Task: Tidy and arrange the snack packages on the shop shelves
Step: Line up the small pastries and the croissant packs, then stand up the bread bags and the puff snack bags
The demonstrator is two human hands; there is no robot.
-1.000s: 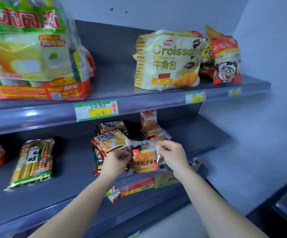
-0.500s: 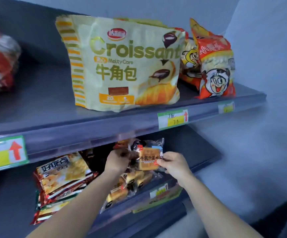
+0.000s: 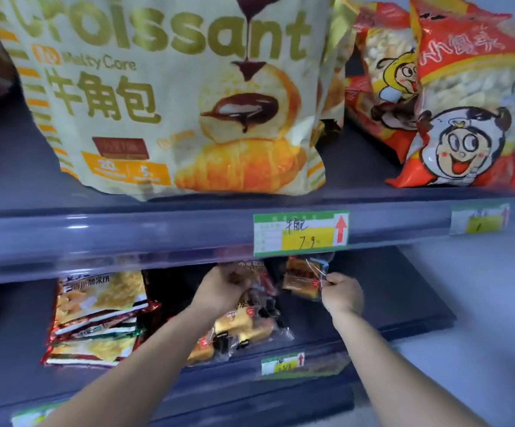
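right hand (image 3: 342, 292) pinching crinkly clear packet (image 3: 302, 277), left hand (image 3: 224, 289) gripping pack (image 3: 251, 268)

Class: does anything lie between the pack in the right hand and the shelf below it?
Nothing visible does. The right hand pinches the pack above a bare stretch of shelf. The pile of other packs lies off to its left, gripped by the left hand.

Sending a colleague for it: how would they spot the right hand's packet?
Find the cream croissant bag on the upper grey shelf. Below its yellow price tag, the right hand pinches a clear-wrapped brown cake packet, held right of the pile.
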